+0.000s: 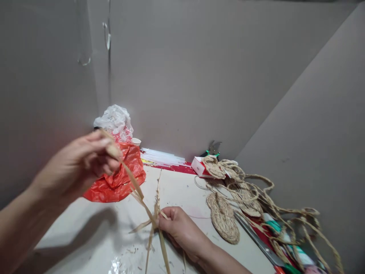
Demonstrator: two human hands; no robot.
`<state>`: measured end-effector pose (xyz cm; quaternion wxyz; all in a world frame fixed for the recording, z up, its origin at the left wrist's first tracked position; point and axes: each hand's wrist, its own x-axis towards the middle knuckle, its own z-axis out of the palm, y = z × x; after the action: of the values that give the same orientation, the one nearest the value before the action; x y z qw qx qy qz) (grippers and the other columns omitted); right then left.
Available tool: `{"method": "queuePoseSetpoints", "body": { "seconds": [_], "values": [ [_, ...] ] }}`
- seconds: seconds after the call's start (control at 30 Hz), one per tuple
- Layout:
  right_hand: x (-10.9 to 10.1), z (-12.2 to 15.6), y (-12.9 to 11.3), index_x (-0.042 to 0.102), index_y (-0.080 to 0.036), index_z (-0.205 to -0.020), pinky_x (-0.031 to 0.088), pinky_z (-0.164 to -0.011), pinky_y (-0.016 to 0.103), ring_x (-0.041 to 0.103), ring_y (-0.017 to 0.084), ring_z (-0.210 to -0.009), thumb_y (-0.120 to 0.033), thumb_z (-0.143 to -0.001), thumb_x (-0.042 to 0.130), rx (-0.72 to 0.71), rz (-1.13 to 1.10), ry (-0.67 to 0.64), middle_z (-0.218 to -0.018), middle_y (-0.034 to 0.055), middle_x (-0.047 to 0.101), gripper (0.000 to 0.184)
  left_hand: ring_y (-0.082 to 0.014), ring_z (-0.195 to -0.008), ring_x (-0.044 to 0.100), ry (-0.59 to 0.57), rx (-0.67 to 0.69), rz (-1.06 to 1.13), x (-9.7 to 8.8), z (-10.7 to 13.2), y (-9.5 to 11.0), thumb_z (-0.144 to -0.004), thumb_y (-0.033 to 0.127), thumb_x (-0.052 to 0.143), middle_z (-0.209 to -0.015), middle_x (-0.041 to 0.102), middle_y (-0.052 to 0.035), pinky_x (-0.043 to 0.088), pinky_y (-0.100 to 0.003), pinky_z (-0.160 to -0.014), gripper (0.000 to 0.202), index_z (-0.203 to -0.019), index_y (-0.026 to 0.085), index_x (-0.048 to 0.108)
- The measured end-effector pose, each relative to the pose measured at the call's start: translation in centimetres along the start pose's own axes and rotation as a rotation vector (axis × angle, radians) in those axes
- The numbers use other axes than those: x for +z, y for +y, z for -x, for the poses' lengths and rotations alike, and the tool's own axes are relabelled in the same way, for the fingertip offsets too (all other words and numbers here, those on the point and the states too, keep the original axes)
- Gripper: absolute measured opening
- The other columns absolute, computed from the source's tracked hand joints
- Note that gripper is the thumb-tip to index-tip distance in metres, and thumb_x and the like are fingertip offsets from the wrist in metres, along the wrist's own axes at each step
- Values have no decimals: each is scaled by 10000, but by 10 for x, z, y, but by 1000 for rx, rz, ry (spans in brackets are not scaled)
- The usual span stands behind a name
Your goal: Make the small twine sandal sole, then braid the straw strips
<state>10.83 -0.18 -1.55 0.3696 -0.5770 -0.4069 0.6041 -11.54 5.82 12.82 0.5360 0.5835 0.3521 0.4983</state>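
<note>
My right hand pinches a bundle of dry straw strips low over the white table. Loose ends of the bundle spread out below and to the left, and a thin frayed tip points up. Raised on the left, my left hand has its fingers closed on one long tan straw strip. That strip slants down from the fingers to the bundle at my right hand. A woven straw sole lies to the right of my right hand, apart from it.
A red plastic bag and a crumpled white bag sit at the back left. White sticks lie along the wall. Braided straw cords, green-handled pruners and a long blade occupy the right side. Straw scraps dot the table.
</note>
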Motion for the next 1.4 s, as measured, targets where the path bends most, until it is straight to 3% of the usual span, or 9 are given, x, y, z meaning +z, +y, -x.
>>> {"method": "queuePoseSetpoints", "body": {
  "seconds": [0.13, 0.27, 0.33, 0.47, 0.57, 0.7, 0.93, 1.1, 1.4],
  "values": [
    [1, 0, -1, 465, -179, -564, 147, -349, 198, 192, 18, -302, -269, -651, 707, -9, 45, 8, -353, -130, 328, 273, -76, -915, 582, 312, 454, 91, -30, -4, 45, -815, 260, 599, -782, 619, 124, 480, -139, -697, 97, -745, 297, 543],
    [-2, 0, 0, 427, -189, -551, 106, -327, 202, 189, 18, -296, -344, -651, 718, -27, 37, -56, -348, -126, 323, 345, -67, -725, 583, 394, 534, -72, -36, -26, 53, -789, 270, 627, -681, 582, 113, 491, -195, -743, 122, -719, 255, 528],
    [-5, -1, 1, 415, -196, -548, 79, -310, 209, 174, 21, -286, -384, -655, 716, -32, 12, -104, -342, -126, 313, 371, -78, -649, 578, 321, 350, -247, -35, -37, 37, -788, 276, 590, -650, 595, 73, 487, -222, -693, 98, -739, 210, 535],
    [-10, -1, 2, 395, -204, -548, 61, -291, 209, 145, 22, -272, -410, -688, 683, -9, -71, -202, -337, -124, 312, 381, -149, -593, 589, -274, -146, -841, -28, -41, -18, -737, 324, 571, -686, 651, -29, 455, -259, -578, 225, -860, 140, 606],
    [-12, -1, 0, 397, -204, -563, 70, -291, 199, 133, 18, -279, -391, -688, 683, 17, -129, -240, -343, -127, 316, 364, -184, -719, 595, -17, 125, -1094, -10, -28, -56, -774, 327, 522, -773, 660, -62, 436, -278, -664, 297, -991, 145, 609],
    [-12, 0, -2, 418, -197, -592, 70, -301, 195, 133, 15, -298, -395, -677, 702, 10, -168, -256, -358, -130, 322, 356, -142, -655, 544, -371, -23, -739, 27, -6, -98, -812, 334, 462, -695, 618, -23, 400, -236, -598, 251, -777, 146, 625],
    [-14, 4, -11, 493, -168, -626, 66, -313, 200, 118, 17, -318, -418, -673, 718, 6, -207, -310, -366, -134, 284, 339, -97, -517, 504, -517, -575, 105, 65, 5, -141, -724, 284, 528, -611, 577, -9, 412, -221, -542, 174, -758, 126, 593],
    [-17, 4, -13, 520, -162, -646, 64, -314, 201, 125, 20, -322, -376, -679, 711, 30, -203, -312, -370, -129, 298, 289, -50, -334, 223, -548, -626, 76, 68, 8, -142, -728, 283, 460, -452, 379, 61, 159, -180, -315, 165, -620, 167, 507],
    [-21, 2, -12, 390, -199, -574, 61, -319, 187, 120, 21, -337, -257, -673, 668, 95, -197, -372, -385, -132, 268, 301, -36, -342, 135, -507, -646, 130, 64, 2, -139, -764, 347, 507, -423, 298, 79, 60, -206, -322, 310, -524, 178, 407]
  ]
}}
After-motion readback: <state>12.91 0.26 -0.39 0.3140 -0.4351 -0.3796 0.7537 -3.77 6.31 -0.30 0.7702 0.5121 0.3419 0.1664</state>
